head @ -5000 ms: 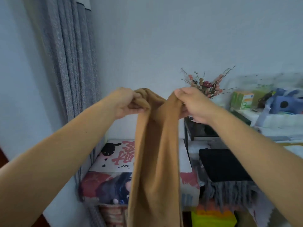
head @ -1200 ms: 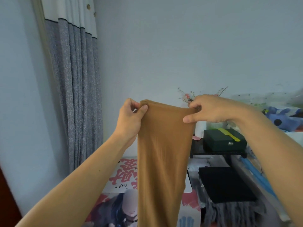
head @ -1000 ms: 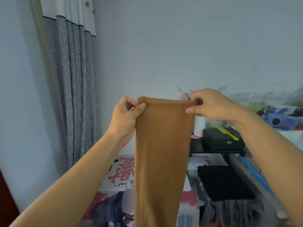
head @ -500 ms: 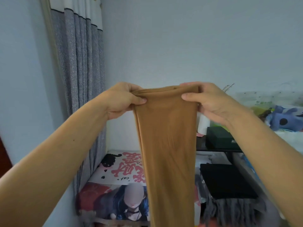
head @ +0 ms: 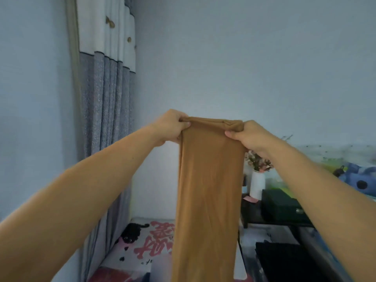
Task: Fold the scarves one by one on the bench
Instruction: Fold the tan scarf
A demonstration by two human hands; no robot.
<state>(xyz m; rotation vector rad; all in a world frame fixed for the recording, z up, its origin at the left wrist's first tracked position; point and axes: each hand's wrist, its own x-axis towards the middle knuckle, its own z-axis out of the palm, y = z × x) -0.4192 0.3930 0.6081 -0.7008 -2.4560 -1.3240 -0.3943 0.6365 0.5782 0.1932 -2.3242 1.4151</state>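
While both my forearms reach forward and upward, my hands meet at the top edge of the brown scarf (head: 209, 180), which I take as my landmark. At the scarf's upper left corner my left hand (head: 171, 127) has its fingers curled over the bunched edge with the thumb pressed against the front of the cloth, gripping it firmly. At the scarf's upper right corner my right hand (head: 247, 136) does the same: fingers wrapped behind the gathered fabric, thumb laid flat across the front, pinching the corner. Between the two hands the top edge runs nearly level, slightly crumpled near my right hand.

From that edge the scarf hangs straight down as a long, narrow band in the air, its lower end out of view at the bottom.

Left of the scarf, a grey-and-white curtain (head: 109, 110) hangs along the wall. Below and behind the scarf lies the bench (head: 142, 251), covered with a printed sheet showing red characters and a black cat. Right of the scarf stands a white vase (head: 257, 186) with small flowers, then a dark green box (head: 282, 208) on a low black shelf. Lower right of the scarf a black scarf (head: 284, 261) lies folded. Farthest right sits a blue plush toy (head: 360, 180).
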